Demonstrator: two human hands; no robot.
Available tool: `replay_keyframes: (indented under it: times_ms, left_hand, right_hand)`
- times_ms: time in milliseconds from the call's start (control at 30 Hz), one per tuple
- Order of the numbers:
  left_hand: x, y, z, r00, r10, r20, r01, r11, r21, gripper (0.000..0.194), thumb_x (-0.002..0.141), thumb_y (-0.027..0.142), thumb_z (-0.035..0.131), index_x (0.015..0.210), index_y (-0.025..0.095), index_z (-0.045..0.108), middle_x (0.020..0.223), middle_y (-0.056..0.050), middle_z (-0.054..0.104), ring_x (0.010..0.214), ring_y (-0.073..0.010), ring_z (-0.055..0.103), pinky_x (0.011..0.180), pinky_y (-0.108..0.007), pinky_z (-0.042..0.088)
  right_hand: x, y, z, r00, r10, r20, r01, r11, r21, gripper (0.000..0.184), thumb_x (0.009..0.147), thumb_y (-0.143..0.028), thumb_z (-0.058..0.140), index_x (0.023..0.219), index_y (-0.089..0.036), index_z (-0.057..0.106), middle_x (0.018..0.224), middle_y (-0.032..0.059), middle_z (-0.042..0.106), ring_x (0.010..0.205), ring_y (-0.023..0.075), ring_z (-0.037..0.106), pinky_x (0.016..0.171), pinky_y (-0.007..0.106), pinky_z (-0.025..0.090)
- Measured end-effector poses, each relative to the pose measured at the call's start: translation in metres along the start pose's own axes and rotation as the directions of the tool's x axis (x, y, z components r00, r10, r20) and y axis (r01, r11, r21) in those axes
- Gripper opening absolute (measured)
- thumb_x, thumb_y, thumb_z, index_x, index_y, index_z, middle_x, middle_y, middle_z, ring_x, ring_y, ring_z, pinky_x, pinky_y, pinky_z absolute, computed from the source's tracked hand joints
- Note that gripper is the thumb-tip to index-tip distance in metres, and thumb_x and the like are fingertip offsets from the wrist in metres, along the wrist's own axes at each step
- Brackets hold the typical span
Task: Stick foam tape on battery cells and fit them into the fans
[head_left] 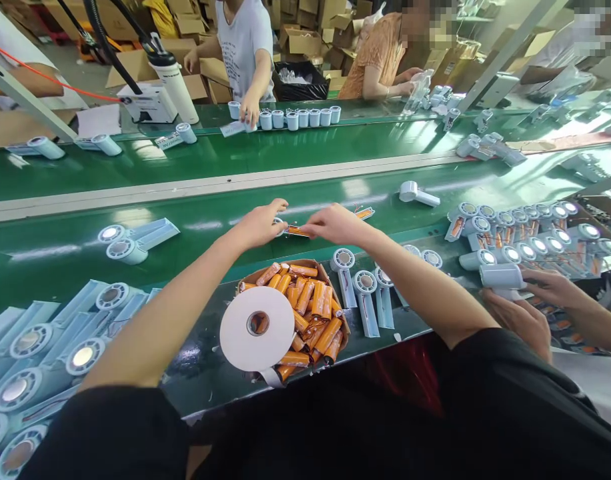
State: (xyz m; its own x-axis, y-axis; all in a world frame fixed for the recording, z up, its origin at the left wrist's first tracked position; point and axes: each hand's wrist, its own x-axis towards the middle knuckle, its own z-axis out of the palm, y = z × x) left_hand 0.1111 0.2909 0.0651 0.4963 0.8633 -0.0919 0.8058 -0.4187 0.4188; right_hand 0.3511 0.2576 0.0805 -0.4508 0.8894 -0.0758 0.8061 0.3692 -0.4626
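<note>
Over the green conveyor belt, my left hand (258, 225) is closed around the round head of a small handheld fan housing (279, 229). The handle points right, with an orange battery (295, 231) showing in it. My right hand (335, 223) is closed at the handle's far end, fingers at the battery; its fingertips are partly hidden. Below my hands sits a cardboard box (346, 327) heaped with orange wrapped batteries (305, 293). A white roll of tape (240, 333) lies on its left side. Past my right hand lies an open handle piece with orange inside (365, 213).
Open fan housings (113, 297) crowd the left; several more (365, 283) lie right of the box. A white fan (416, 193) rests on the belt (200, 230). At right, a co-worker's hands (530, 313) hold a fan beside rows of fans (530, 233). Other people work across the line.
</note>
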Motion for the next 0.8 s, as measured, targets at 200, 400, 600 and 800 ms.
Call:
replay_keyframes:
  times_ms: [200,400,600,800]
  left_hand:
    - [-0.203,-0.007,0.015,0.929,0.346,0.132,-0.358,0.930,0.084,0.080,0.075,0.053,0.090,0.149,0.038,0.065,0.156,-0.009,0.064,0.149,-0.0366,0.054,0.121,-0.052,0.050]
    - [-0.275,-0.010,0.057,0.919,0.361,-0.156,-0.320,0.917,0.237,0.067,0.090,0.029,0.075,0.154,0.025,0.055,0.142,-0.013,0.072,0.142,-0.0363,0.059,0.113,-0.049,0.058]
    - [-0.294,0.011,0.056,0.815,0.177,-0.552,-0.087,0.979,0.186,0.050,0.093,0.032,0.072,0.139,0.032,0.052,0.124,-0.010,0.071,0.152,-0.0430,0.045,0.120,-0.071,0.047]
    - [-0.289,-0.007,0.071,0.657,0.059,-0.752,-0.001,0.997,0.077,0.053,0.085,0.038,0.083,0.132,0.030,0.059,0.123,-0.010,0.068,0.156,-0.0455,0.040,0.127,-0.072,0.038]
  right_hand:
    - [-0.111,-0.028,0.024,0.950,-0.302,0.077,0.247,0.881,0.403,0.026,0.098,-0.036,0.073,0.118,-0.022,0.083,0.101,0.0049,0.084,0.082,0.0161,0.075,0.073,0.026,0.053]
    - [-0.150,-0.078,0.071,0.968,-0.246,-0.045,0.233,0.819,0.525,0.032,0.104,-0.044,0.066,0.105,-0.018,0.083,0.089,0.0075,0.083,0.073,0.0170,0.073,0.068,0.026,0.052]
    - [-0.163,-0.133,0.107,0.939,-0.307,0.152,0.123,0.717,0.686,0.035,0.098,-0.050,0.074,0.102,-0.015,0.079,0.075,0.0015,0.077,0.058,0.0117,0.064,0.059,0.021,0.046]
    - [-0.170,-0.142,0.126,0.648,-0.676,0.351,0.400,0.695,0.598,0.038,0.107,-0.043,0.066,0.079,-0.019,0.076,0.063,-0.0003,0.071,0.056,0.0120,0.060,0.056,0.025,0.038]
